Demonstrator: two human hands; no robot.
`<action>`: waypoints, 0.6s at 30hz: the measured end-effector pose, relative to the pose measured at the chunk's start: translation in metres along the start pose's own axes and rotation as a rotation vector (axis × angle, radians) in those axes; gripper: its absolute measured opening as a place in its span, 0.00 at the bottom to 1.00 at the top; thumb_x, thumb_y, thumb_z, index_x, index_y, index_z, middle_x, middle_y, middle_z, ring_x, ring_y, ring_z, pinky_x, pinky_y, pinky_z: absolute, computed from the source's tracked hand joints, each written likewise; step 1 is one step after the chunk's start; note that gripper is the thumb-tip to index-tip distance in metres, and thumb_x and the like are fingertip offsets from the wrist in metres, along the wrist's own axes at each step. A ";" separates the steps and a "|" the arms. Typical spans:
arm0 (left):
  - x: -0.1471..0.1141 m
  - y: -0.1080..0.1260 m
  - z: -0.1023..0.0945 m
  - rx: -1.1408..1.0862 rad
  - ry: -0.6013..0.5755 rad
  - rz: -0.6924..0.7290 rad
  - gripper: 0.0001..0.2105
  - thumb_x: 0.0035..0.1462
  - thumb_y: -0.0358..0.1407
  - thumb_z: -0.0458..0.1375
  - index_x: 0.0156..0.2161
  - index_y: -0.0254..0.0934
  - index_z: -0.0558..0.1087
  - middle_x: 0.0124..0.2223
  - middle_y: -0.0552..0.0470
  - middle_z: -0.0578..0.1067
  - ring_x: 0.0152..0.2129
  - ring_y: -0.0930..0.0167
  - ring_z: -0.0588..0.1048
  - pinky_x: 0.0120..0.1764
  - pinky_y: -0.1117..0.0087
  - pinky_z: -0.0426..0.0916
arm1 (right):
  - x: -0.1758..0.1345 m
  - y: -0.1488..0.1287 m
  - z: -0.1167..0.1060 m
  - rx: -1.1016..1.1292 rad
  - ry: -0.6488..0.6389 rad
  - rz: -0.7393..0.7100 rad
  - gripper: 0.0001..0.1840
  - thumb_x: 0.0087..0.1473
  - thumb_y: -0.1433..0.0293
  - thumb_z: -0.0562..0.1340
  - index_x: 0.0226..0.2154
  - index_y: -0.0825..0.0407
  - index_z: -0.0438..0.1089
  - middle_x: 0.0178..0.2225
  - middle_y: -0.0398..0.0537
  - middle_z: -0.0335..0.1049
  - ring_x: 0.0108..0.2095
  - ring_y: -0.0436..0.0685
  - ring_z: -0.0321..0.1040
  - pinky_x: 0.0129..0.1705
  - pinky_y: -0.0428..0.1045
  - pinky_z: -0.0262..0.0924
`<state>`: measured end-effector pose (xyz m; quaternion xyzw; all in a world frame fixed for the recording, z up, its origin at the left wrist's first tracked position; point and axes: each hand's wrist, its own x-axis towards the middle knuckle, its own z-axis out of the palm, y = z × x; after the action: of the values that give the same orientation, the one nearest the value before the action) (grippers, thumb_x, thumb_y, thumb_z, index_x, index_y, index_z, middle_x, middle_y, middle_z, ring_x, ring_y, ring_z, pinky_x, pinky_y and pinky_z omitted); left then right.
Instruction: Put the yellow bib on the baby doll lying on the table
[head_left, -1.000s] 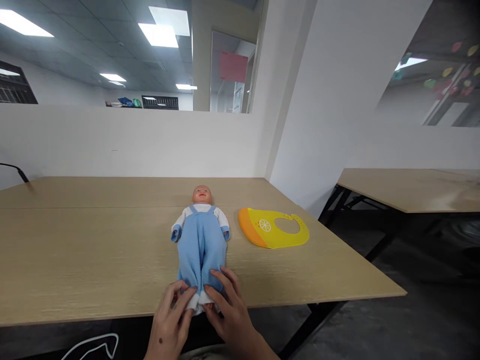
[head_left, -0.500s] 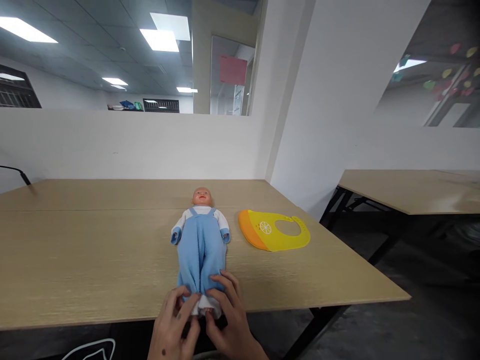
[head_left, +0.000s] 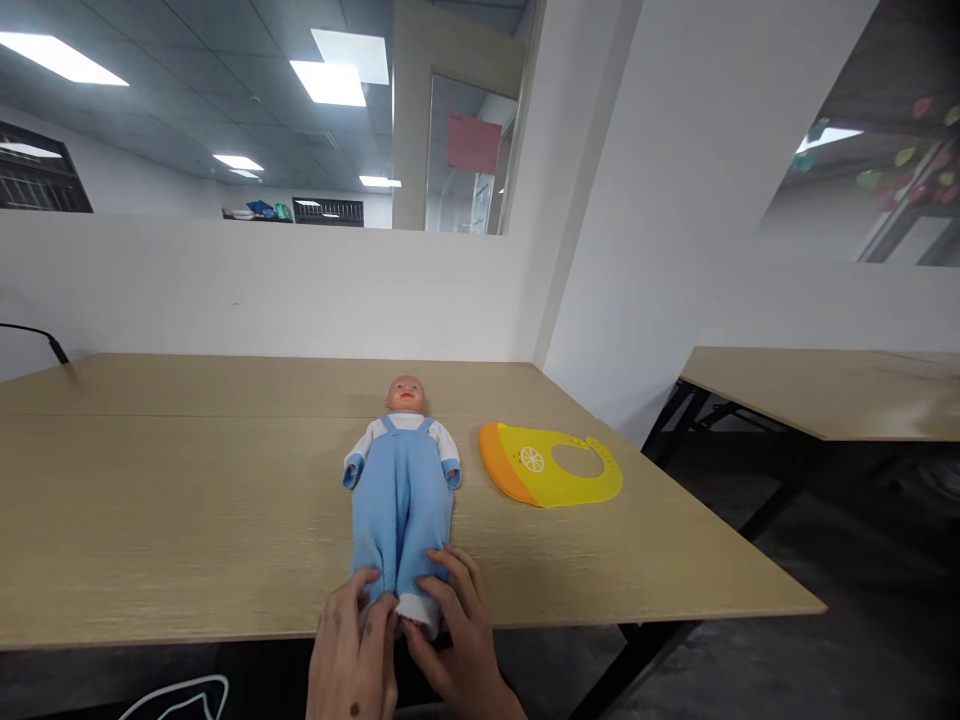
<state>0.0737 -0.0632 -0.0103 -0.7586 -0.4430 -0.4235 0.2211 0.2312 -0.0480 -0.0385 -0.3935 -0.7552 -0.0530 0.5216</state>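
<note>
Left hand [head_left: 352, 645] and right hand [head_left: 465, 632] half-curled, pinch unclear, at near white cloth cuffs [head_left: 418, 607], blue-overalled plastic baby doll [head_left: 403, 490] stretching lengthwise toward far side.

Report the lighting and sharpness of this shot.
Head view: the ceiling light panel is blown out to white; head view: the floor is dark; head view: the coloured shapes at upper right look soft, while the doll and yellow bib read fairly clearly.
</note>
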 end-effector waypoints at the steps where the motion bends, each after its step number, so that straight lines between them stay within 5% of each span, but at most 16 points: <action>1: -0.001 0.001 0.000 0.003 -0.002 -0.003 0.07 0.57 0.27 0.49 0.39 0.34 0.69 0.45 0.38 0.66 0.38 0.62 0.70 0.33 0.61 0.73 | 0.000 0.000 0.001 0.000 0.004 0.000 0.18 0.49 0.74 0.60 0.44 0.52 0.62 0.52 0.56 0.58 0.56 0.63 0.53 0.53 0.61 0.58; 11: -0.011 -0.006 -0.004 -0.088 -0.110 -0.023 0.09 0.55 0.25 0.51 0.40 0.36 0.67 0.47 0.39 0.64 0.42 0.63 0.69 0.38 0.63 0.72 | -0.002 0.000 0.005 0.027 0.033 0.024 0.25 0.43 0.77 0.59 0.47 0.53 0.60 0.51 0.56 0.59 0.55 0.63 0.54 0.52 0.61 0.57; 18: -0.021 -0.002 -0.002 0.007 0.023 -0.037 0.07 0.54 0.32 0.57 0.39 0.37 0.70 0.47 0.40 0.67 0.39 0.63 0.71 0.38 0.63 0.71 | -0.003 0.000 0.003 0.037 0.023 0.030 0.27 0.45 0.73 0.59 0.50 0.53 0.58 0.50 0.56 0.59 0.53 0.62 0.55 0.52 0.60 0.58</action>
<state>0.0655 -0.0737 -0.0268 -0.7447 -0.4557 -0.4345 0.2212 0.2291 -0.0476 -0.0424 -0.3943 -0.7441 -0.0355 0.5382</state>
